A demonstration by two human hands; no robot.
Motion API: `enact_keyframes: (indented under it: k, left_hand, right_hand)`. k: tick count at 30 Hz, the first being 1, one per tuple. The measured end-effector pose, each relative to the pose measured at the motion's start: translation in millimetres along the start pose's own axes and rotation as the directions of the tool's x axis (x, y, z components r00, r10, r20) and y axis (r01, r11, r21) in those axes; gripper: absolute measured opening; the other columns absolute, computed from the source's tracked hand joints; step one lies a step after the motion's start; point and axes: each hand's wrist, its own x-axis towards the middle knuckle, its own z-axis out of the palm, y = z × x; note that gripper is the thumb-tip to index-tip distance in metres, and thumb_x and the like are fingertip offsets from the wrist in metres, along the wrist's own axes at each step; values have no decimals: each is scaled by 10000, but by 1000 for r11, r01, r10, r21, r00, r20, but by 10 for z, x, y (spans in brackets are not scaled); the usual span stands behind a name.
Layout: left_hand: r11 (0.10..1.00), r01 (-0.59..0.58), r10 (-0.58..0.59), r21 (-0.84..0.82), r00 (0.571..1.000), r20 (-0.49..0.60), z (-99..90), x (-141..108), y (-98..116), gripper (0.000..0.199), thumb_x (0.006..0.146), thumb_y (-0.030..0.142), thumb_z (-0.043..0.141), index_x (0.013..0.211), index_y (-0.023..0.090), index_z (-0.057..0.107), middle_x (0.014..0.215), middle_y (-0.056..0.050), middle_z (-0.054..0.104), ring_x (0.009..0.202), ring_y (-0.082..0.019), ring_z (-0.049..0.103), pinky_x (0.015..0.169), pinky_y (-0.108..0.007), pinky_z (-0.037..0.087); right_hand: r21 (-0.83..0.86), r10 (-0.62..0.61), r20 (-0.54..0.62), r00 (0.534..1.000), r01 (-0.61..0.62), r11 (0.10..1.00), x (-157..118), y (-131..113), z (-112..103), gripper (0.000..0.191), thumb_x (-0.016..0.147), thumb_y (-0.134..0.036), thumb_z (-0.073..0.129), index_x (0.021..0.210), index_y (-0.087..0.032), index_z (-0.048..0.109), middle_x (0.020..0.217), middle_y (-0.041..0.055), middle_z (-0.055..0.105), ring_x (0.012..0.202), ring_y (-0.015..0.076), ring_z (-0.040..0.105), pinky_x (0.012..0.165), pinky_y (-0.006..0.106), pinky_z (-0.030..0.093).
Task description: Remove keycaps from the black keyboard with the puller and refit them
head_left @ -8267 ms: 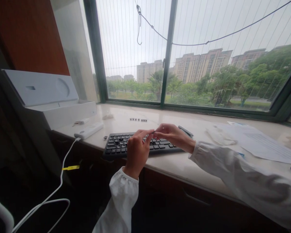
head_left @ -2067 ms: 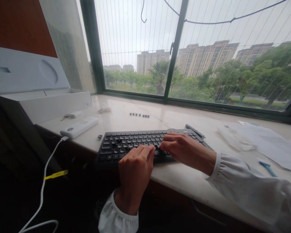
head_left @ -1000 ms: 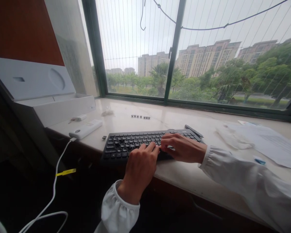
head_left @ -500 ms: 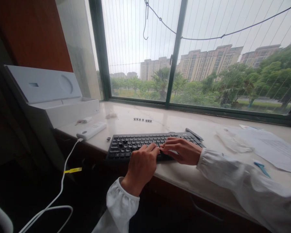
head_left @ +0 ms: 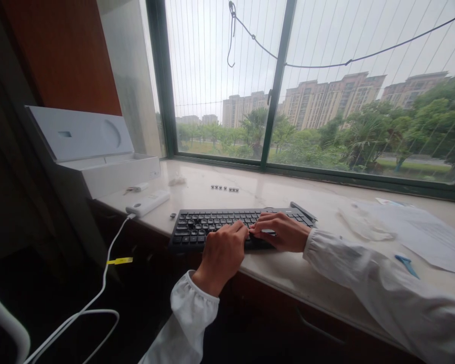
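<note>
Left hand (head_left: 222,253) curled narrow over the near edge of the keyboard (head_left: 205,227), knuckles up, fingertips down on the keys near its middle; nothing seen in the palm, though anything small under the fingers hidden from here. Right hand (head_left: 282,231) just beside it, touching it fingertip to fingertip, flat and low across the keyboard's right half, fingers bent close together; impossible to tell whether pinching a small part or only pressing.

By the look of it, fine work on one key near the keyboard's middle: both sets of fingertips meeting on the same spot. Such work calling for light, straight-down pressure and a steady keyboard.

Behind the keyboard, window (head_left: 326,101) with thin wires across the glass. Under the keyboard, pale stone sill (head_left: 288,273), the keyboard's near edge level with the sill's front edge. Left of the keyboard and well apart, open white box (head_left: 109,169), lid up. Right of the keyboard, papers (head_left: 420,227). Just left of the keyboard, white power bank (head_left: 147,203), white cable (head_left: 98,288) hanging from it below the sill. Against the keyboard's back right corner, dark pen-like stick (head_left: 303,211). Behind the keyboard, apart from it, short row of small dark caps (head_left: 224,188). Close to the keyboard's left end, one tiny dark piece (head_left: 173,216)
</note>
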Motion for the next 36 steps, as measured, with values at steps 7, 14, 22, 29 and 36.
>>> enact_keyframes:
  k: [7,14,22,29,36]
  left_hand:
    - [1000,-19,19,7,1000,-22,4,-7,0,210,1004,251,389,890,266,564,893,43,658,794,-150,615,530,-306,298]
    - [1000,-22,23,5,996,-87,55,-54,-3,181,985,241,438,905,260,600,910,27,671,810,-151,606,585,-304,362]
    - [998,-5,-15,-61,947,-320,259,-175,-18,212,944,264,510,788,251,652,898,39,713,780,-154,599,694,-319,412]
    - [993,1,-45,-120,929,-367,275,-204,1,199,937,240,532,821,230,692,959,40,738,776,-159,602,726,-332,440]
    - [988,21,-72,-154,940,-333,267,-229,11,216,953,249,507,886,229,711,1001,17,741,813,-176,613,775,-344,474]
  right_hand:
    - [-57,-50,38,998,52,997,9,-67,-32,255,958,-209,439,903,-136,677,811,107,671,786,180,552,749,297,445]
    - [-2,-29,-8,1000,29,1000,-1,-5,-14,255,949,-237,471,944,-146,708,926,131,719,863,187,623,799,308,480]
    - [40,285,-74,956,-283,958,109,-34,4,159,855,-265,620,828,-181,752,810,56,740,734,163,657,720,266,474]
    - [-19,262,64,963,-261,965,223,-95,-119,214,857,-181,573,963,-155,757,890,81,747,812,167,671,752,245,457]
    - [-99,356,171,919,-343,934,328,-118,-195,176,812,-208,615,906,-181,762,782,42,736,714,140,651,666,223,439]
